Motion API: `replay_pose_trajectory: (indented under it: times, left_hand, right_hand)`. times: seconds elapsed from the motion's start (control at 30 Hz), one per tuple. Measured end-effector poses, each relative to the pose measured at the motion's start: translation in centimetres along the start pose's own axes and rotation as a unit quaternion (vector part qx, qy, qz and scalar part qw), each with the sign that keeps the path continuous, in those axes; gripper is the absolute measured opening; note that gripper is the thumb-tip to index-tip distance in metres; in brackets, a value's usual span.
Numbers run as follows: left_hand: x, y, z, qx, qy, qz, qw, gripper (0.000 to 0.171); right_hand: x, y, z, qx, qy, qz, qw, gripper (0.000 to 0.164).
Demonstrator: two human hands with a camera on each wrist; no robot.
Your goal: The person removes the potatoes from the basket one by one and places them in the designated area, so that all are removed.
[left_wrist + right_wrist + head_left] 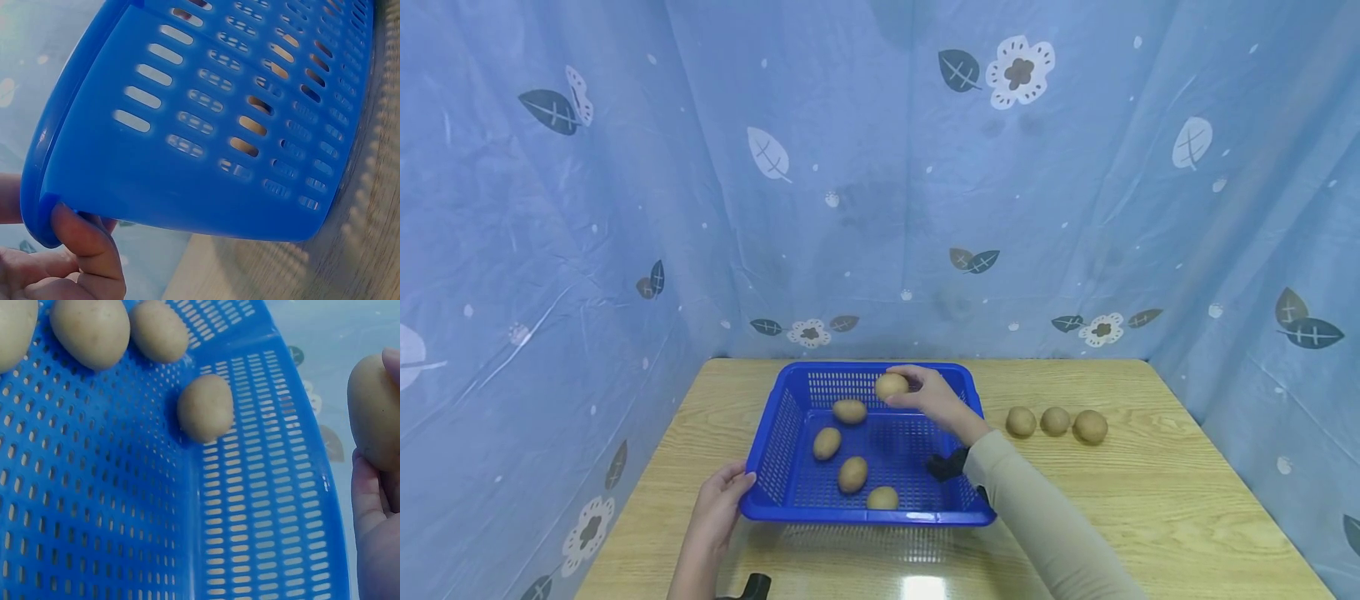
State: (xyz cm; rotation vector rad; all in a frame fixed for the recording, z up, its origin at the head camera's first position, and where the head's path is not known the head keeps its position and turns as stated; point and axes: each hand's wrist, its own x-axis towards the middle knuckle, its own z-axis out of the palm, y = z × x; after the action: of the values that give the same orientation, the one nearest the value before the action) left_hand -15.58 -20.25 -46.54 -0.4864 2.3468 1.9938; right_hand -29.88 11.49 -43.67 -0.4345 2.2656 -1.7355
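right hand: thumb and fingers curled round one held potato, spread only to its width. potato shows against the far wall of the blue basket; its exact height hard to judge. right wrist view cuts off part of it, and much of the hand, at the frame edge.

left hand: thumb and fingers pinch the rim near the near-left corner; some fingertips hidden behind it.

four loose potatoes inside; the nearest partly covered by the near rim. left wrist view gives only brown patches through slots.

row of three potatoes on the wooden table, right of basket. black object at the right wrist, partly behind the sleeve, hard to make out.
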Motion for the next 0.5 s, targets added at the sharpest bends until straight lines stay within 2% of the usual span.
replay_pose_trajectory:
  times: [0.23,0.5]
  left_hand:
    - [0.1,0.0,0.0,0.001,0.001,-0.003,1.0000,0.044]
    - [0.1,0.0,0.0,-0.002,0.000,-0.003,1.0000,0.043]
  right_hand:
    - [-0.4,-0.3,-1.2,0.003,0.006,-0.008,1.000,0.062]
    - [-0.5,0.4,-2.2,-0.011,0.021,-0.020,1.000,0.065]
